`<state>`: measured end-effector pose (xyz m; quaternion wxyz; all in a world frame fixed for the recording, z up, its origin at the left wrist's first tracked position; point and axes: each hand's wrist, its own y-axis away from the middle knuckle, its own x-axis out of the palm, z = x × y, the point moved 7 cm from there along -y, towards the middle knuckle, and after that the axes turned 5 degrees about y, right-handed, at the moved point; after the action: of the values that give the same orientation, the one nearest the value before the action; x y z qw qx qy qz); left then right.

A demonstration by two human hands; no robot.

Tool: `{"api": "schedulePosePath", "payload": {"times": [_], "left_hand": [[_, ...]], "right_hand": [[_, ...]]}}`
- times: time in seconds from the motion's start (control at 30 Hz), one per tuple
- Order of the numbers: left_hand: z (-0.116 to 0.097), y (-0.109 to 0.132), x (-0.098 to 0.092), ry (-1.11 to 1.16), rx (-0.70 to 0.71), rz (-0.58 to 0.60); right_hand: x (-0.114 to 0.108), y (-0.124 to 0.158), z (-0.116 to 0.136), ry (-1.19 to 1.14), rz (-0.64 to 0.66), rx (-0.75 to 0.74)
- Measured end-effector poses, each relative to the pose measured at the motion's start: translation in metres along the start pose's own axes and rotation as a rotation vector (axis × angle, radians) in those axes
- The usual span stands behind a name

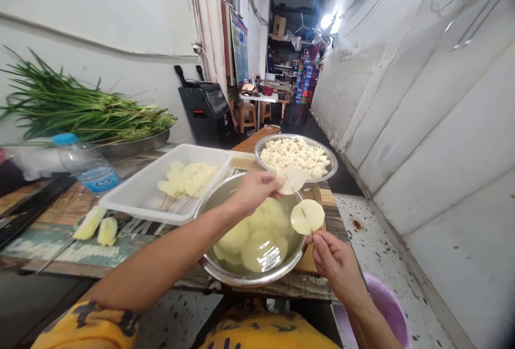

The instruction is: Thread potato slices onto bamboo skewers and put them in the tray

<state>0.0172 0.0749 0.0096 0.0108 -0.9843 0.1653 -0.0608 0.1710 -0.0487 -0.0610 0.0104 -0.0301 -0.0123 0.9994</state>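
My left hand [254, 190] is closed, pinching a thin pale potato slice [293, 179] over a steel bowl [217, 274] of peeled potato pieces in water. My right hand [336, 263] is closed on the lower end of a thin wooden skewer [301, 202] that carries another round potato slice [307, 216]. The skewer's upper end runs to the slice in my left fingers. Both hands are above the bowl's right rim.
A white plastic tray [132, 198] holds skewered slices. A steel bowl [326, 176] of white cauliflower pieces stands behind. Two peeled pieces [98, 225], a water bottle [86, 164] and a pan of green chives [80, 107] are on the left. A purple bucket [388, 306] sits on the floor.
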Motion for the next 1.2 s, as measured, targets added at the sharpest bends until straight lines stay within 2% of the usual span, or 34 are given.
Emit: {"api": "schedulePosePath", "payload": {"times": [0.13,0.2,0.27,0.3,0.37,0.4,0.47,0.57,0.63,0.7,0.73,0.8,0.9,0.93,1.0,1.1,1.13,1.2], "left_hand": [[0.004,0.006,0.013,-0.025,-0.046,0.125],[0.004,0.004,0.012,0.003,-0.034,0.117],[0.005,-0.001,0.003,-0.026,0.004,0.055],[0.005,-0.003,-0.003,-0.113,0.038,0.019],[0.006,-0.007,-0.011,-0.437,0.122,0.001],[0.01,-0.008,-0.009,-0.64,0.153,0.051],[0.028,-0.006,0.001,-0.971,0.169,0.231],[0.059,0.002,0.022,-1.233,0.188,0.486],[0.075,0.003,0.032,-1.353,0.207,0.568],[0.084,-0.001,0.035,-1.437,0.197,0.567],[0.086,-0.004,0.035,-1.444,0.19,0.566],[0.087,-0.007,0.035,-1.368,0.185,0.638],[0.079,-0.008,0.032,-1.098,0.147,0.767],[0.076,-0.01,0.027,-1.004,0.103,0.755],[0.074,-0.019,0.013,-0.844,-0.03,0.647],[0.079,-0.028,-0.004,-0.635,-0.217,0.523],[0.08,-0.03,-0.006,-0.57,-0.231,0.506],[0.075,-0.034,-0.008,-0.532,-0.162,0.456]], "right_hand": [[0.002,-0.01,0.007,0.043,-0.009,-0.063],[0.001,-0.012,0.009,0.073,-0.031,-0.098],[-0.004,-0.012,0.01,0.092,-0.058,-0.116],[-0.006,-0.011,0.01,0.094,-0.071,-0.115],[-0.013,-0.008,0.008,0.082,-0.106,-0.107],[-0.016,-0.006,0.008,0.075,-0.125,-0.103],[-0.02,-0.003,0.008,0.061,-0.146,-0.097],[-0.02,-0.001,0.009,0.03,-0.135,-0.088],[-0.018,-0.001,0.009,0.017,-0.122,-0.083],[-0.016,-0.001,0.009,0.027,-0.12,-0.083],[-0.016,-0.001,0.008,0.035,-0.121,-0.083],[-0.017,0.0,0.007,0.039,-0.119,-0.081],[-0.019,0.002,0.006,0.03,-0.111,-0.076],[-0.021,0.003,0.006,0.031,-0.116,-0.078],[-0.024,0.004,0.006,0.031,-0.127,-0.077],[-0.026,0.006,0.005,0.019,-0.141,-0.071],[-0.026,0.006,0.004,0.017,-0.144,-0.069],[-0.027,0.006,0.002,0.014,-0.147,-0.066]]}}
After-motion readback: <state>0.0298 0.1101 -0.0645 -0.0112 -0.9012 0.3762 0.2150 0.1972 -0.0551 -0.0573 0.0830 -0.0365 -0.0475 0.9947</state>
